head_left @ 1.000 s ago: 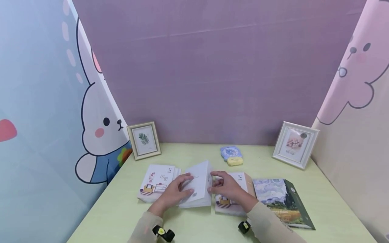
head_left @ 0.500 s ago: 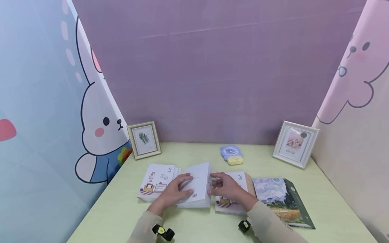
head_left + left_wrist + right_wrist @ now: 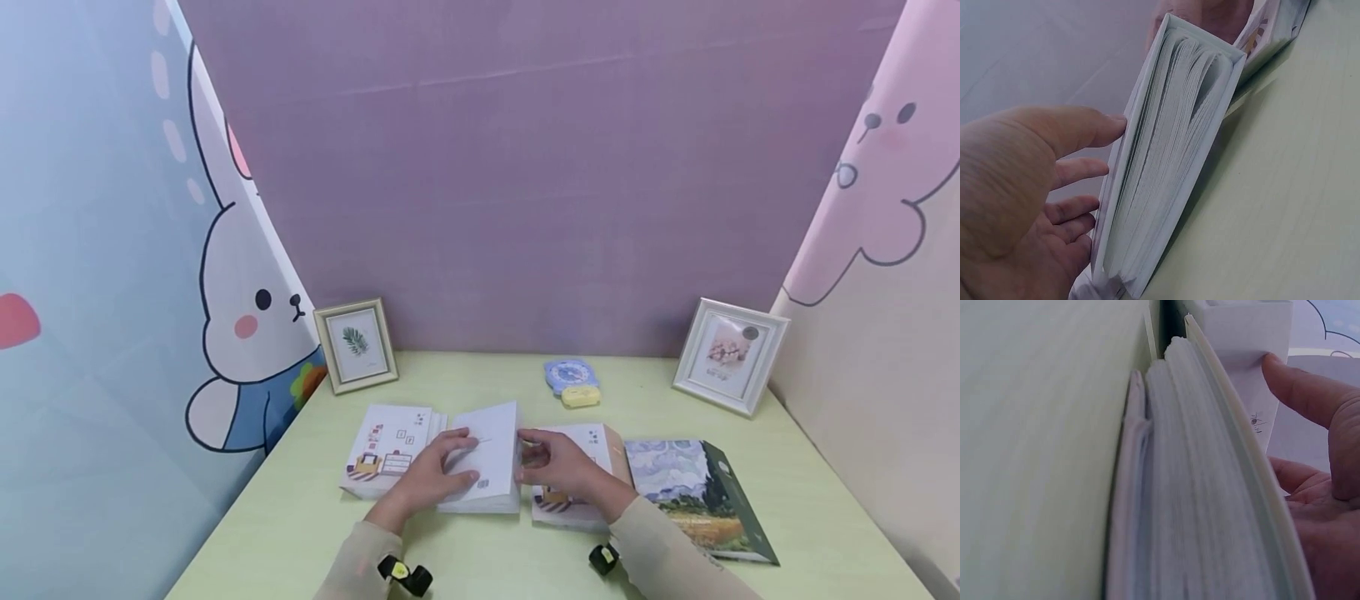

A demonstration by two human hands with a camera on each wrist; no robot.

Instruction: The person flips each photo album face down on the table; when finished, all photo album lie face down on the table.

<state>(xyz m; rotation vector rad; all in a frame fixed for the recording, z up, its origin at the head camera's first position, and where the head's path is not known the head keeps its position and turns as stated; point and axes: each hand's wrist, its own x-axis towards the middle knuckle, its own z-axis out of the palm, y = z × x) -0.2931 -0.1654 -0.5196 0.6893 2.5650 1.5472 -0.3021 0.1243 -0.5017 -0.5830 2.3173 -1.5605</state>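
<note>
A thick white book (image 3: 480,467) stands between my two hands in the head view, its plain pale cover facing up and its spine side toward the right. My left hand (image 3: 429,473) rests on its left side; in the left wrist view, thumb and fingers touch the cover of the book (image 3: 1166,156), whose page edges face that camera. My right hand (image 3: 566,467) is at its right edge. In the right wrist view, the thumb (image 3: 1300,387) touches the white spine (image 3: 1247,337). The right hand's remaining fingers are partly hidden behind a nearer book.
A white illustrated stack of books (image 3: 386,446) lies left of the hands. Under my right forearm lies a similar book (image 3: 592,437), then a landscape-painting book (image 3: 697,500). Farther back are two picture frames (image 3: 356,346) and a blue dial-faced object (image 3: 568,377) with a yellow part.
The white book's upper corner has dropped slightly and its lower edge has drawn together, so its cover lies closer to the pages. Both hands stay nearly where they were.
</note>
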